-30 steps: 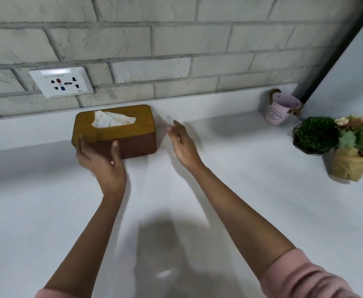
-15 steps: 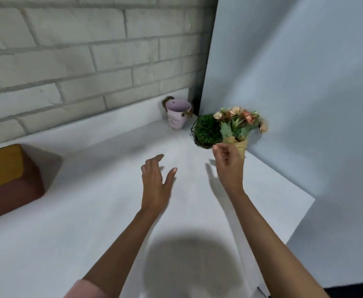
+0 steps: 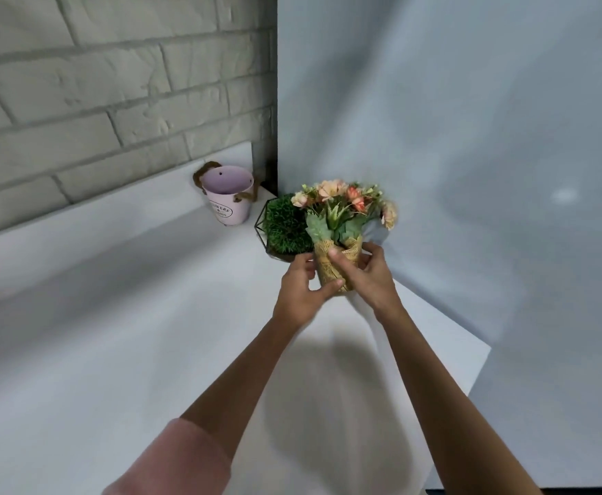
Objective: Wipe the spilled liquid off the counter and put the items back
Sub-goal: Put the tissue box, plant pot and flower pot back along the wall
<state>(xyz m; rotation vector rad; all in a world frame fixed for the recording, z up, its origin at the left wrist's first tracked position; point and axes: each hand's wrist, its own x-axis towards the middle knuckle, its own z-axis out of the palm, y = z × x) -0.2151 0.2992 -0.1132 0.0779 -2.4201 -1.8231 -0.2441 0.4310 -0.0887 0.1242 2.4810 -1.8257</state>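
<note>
A small flower pot point(image 3: 342, 257) wrapped in burlap, with peach and pink blooms, stands near the right end of the white counter point(image 3: 121, 344). Both hands are wrapped around it. My left hand point(image 3: 301, 291) grips its left side, thumb across the front base. My right hand point(image 3: 367, 276) holds its right side, thumb on the burlap front. Just behind it sits a green moss ball in a black wire frame point(image 3: 283, 225). A pink metal bucket point(image 3: 227, 198) with rope handles stands in the back corner.
A grey brick wall point(image 3: 96, 101) runs behind the counter's raised back ledge. A pale blue panel point(image 3: 453, 155) closes off the right side. The counter's right edge point(image 3: 471, 380) drops away near my right forearm.
My view has swung right, away from the tissue box. Both hands moved from that box to the flower pot and closed around it.
</note>
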